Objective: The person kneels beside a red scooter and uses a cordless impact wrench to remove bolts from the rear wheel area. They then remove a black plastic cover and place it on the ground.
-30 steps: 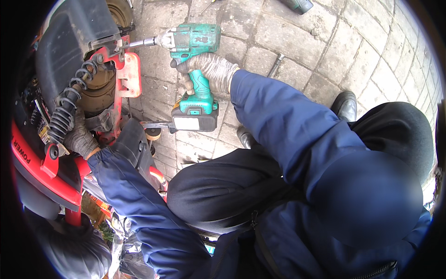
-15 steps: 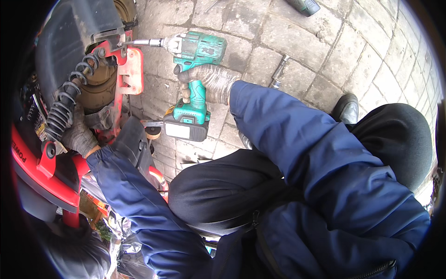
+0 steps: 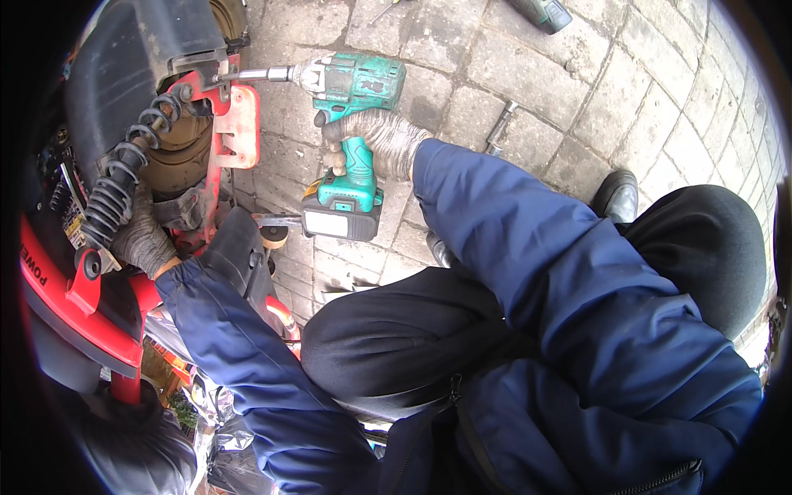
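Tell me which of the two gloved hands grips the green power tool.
The right hand, which is closed around the green power tool. The left hand is instead beside the black coil spring, its grip partly hidden.

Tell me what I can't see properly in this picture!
In the head view:
Left hand: fingertips hidden behind the spring.
Power tool: tip too small to tell what it touches.
Left shoe: mostly covered by right sleeve and left knee.
Dark thing: cut off by the top edge.

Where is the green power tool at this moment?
In the head view, the green power tool is above and left of centre, gripped by the right hand and pointing left toward the red bracket.
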Available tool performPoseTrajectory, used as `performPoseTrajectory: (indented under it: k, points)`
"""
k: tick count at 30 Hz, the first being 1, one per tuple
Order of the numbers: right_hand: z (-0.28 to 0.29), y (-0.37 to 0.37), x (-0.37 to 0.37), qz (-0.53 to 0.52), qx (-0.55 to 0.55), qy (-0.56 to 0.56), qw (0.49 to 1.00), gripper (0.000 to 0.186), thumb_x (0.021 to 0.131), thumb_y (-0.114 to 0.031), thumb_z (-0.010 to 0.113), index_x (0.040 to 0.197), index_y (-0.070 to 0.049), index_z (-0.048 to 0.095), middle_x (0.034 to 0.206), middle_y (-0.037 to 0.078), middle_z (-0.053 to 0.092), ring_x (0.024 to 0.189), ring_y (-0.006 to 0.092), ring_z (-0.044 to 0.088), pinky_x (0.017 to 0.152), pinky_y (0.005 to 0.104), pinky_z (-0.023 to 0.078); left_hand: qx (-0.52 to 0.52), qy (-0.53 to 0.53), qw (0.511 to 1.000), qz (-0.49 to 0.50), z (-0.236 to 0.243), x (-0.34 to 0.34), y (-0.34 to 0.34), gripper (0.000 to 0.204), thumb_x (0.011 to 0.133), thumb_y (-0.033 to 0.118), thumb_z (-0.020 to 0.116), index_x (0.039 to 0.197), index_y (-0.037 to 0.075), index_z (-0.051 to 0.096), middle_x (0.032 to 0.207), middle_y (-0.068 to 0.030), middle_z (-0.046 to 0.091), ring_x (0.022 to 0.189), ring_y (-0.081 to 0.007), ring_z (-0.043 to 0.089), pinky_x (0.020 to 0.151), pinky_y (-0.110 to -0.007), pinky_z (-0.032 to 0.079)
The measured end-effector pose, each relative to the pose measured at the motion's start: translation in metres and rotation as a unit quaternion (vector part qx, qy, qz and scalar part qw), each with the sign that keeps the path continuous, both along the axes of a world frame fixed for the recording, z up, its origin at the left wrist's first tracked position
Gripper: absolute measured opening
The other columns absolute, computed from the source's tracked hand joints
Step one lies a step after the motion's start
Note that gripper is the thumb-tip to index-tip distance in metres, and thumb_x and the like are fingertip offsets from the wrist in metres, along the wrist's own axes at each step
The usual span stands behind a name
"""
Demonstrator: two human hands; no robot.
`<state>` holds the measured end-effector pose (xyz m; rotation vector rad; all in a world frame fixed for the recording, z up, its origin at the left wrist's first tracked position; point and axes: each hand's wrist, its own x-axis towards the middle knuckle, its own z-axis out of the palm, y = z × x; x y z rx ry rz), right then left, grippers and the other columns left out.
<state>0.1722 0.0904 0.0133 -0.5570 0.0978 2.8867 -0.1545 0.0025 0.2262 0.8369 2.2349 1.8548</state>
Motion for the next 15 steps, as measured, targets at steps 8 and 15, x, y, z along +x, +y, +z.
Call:
performPoseTrajectory:
  k: [8,15]
  points:
    - [0.009,0.011,0.012,-0.034,0.044,-0.034,0.998,0.032,0.078,0.000,0.066,0.109,-0.002,0.060,0.078,0.006,0.059,0.059,0.0165,0.057,0.060,0.0341,0.053,0.174,-0.309,0.935,-0.006,0.010,-0.010,0.008,0.025,0.084,0.029,0.051,0.084,0.004,0.056,0.077,-0.0035,0.051,0.081,-0.0197,0.052,0.092,-0.047,0.039]
    - [0.002,0.029,0.038,-0.035,0.097,0.023,0.994,0.039,0.075,-0.002,0.066,0.113,0.001,0.057,0.072,0.005,0.059,0.060,0.0174,0.058,0.062,0.0383,0.053,-0.255,0.263,0.930,0.012,0.003,0.065,-0.004,0.055,0.078,0.012,0.076,0.123,-0.006,0.050,0.114,-0.0145,0.063,0.104,-0.0229,0.059,0.090,-0.037,0.050]
